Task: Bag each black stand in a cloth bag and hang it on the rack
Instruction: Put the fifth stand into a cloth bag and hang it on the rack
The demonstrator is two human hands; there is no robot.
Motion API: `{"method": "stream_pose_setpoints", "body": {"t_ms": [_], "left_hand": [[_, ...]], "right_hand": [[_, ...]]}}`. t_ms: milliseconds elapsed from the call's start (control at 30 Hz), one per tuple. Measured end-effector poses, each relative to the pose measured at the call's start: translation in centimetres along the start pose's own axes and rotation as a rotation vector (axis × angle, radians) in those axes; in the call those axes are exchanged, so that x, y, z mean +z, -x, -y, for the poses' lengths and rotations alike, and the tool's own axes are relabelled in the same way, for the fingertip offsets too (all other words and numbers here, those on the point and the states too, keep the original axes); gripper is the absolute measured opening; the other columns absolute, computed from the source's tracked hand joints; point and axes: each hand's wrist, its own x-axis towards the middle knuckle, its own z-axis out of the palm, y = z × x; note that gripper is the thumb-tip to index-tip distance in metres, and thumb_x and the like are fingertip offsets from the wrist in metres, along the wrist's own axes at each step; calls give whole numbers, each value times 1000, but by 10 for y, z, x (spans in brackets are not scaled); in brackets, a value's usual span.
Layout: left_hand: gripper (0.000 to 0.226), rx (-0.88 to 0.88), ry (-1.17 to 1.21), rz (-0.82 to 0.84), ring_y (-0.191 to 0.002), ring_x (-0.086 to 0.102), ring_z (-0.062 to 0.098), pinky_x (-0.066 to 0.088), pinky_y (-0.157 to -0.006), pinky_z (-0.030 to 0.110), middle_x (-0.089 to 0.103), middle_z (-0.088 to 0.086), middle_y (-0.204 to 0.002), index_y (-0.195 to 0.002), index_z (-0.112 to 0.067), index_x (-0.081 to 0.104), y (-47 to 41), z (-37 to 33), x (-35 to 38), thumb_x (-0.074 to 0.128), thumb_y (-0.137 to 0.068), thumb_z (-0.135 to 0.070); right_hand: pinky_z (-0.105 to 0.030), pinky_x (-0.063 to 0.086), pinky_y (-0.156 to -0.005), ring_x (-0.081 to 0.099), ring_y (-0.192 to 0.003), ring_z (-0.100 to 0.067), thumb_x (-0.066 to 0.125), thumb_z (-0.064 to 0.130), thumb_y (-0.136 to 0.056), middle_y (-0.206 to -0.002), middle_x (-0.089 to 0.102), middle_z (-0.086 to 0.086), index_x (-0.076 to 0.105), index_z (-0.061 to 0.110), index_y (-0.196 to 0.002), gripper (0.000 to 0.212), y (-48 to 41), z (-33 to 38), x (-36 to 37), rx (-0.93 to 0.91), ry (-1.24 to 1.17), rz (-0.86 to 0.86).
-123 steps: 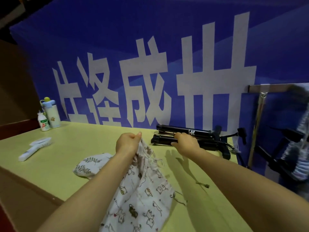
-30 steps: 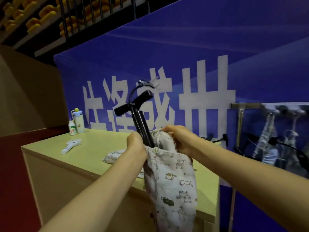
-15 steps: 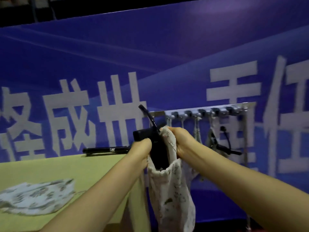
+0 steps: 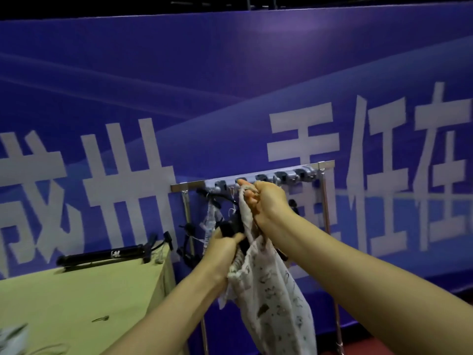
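Right now your right hand (image 4: 268,201) is clenched around the upper edge of the cloth bag (image 4: 271,298), holding it up just under the row of hooks (image 4: 284,176) on the rack (image 4: 189,187). Your fingers cover that spot, so you cannot tell whether the fabric or its cord has caught on a hook. Your left hand (image 4: 225,248) sits lower, fingers curled round the black stand (image 4: 229,229) where its dark top pokes out of the bag's mouth. The rest of that stand is hidden inside the bag, which hangs long and slack between your forearms.

Further left on the rack, another patterned bag (image 4: 211,219) hangs with black parts showing beside it. A second black stand (image 4: 102,254) lies on its side at the far edge of the yellow-green tabletop (image 4: 76,298), against the blue banner (image 4: 230,85) with its large white characters. A small dark scrap (image 4: 100,319) lies nearer you, and a pale cloth (image 4: 12,339) shows at the lower left corner.
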Motion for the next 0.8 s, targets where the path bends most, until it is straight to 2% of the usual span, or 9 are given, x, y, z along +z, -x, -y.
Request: {"method": "stream_pose_setpoints", "body": {"t_ms": [100,200,267,333,400,533,600,667,800], "left_hand": [[48,174,-161,193,-115,56,13,43,-105,36,60,-6,-120,-135,-33,41,-19,5,9,53,-94,-12],[36,297,-188,90,-118,57,18,45,-103,35,62,1,-125,-128,-22,53,-37,12,30,56,-92,-18],[20,318,-140,-12,-107,60,16,48,-92,27,66,1,-111,-109,-23,62,-50,17,42,61,-89,-19],[11,295,-56,-45,-93,60,11,47,-80,20,66,-7,-94,-90,-30,62,-62,22,53,64,-87,-19],[15,249,15,-51,-88,60,10,45,-79,21,64,-10,-88,-82,-35,61,-75,31,65,66,-86,-21],[10,144,95,-81,-95,60,16,44,-83,27,65,-7,-92,-83,-33,64,-104,51,92,69,-83,-25],[6,75,140,-121,-98,60,19,44,-83,29,66,-1,-97,-87,-30,66,-120,59,103,69,-83,-28],[6,12,200,-133,-98,60,21,45,-84,31,66,3,-101,-88,-28,66,-139,69,115,69,-83,-27],[13,-83,254,-151,-99,62,24,49,-95,38,68,4,-99,-93,-27,68,-172,83,133,72,-81,-28]], "right_hand": [[-12,22,-27,32,-29,-5,25,4,-100,-70,51,-10,48,-9,-113,30,-17,15,-7,-26,83,-15],[-12,24,-30,31,-29,-5,34,5,-97,-54,42,-2,45,9,-70,29,-27,31,-22,-87,182,10],[-14,27,-32,31,-28,-5,43,8,-95,-39,42,4,44,13,-61,34,-38,45,-40,-126,383,-17],[-17,28,-39,34,-35,-6,51,17,-94,-38,42,7,51,15,-61,33,-49,63,-60,-130,518,-46],[-18,32,-42,39,-37,-5,51,21,-95,-38,45,7,56,15,-64,31,-61,79,-79,-110,571,-64],[-15,40,-36,42,-30,-4,47,15,-98,-33,43,7,54,8,-69,30,-93,103,-104,-57,386,-61],[-15,30,-29,30,-25,-4,42,14,-99,-33,33,8,53,8,-72,30,-112,113,-112,-50,424,-48],[-16,19,-31,24,-30,-5,44,13,-98,-37,31,7,53,8,-74,26,-133,123,-117,-96,666,-48],[-23,32,-47,38,-52,-12,56,16,-92,-58,46,-1,62,11,-72,22,-173,133,-116,-292,1326,-65]]}}
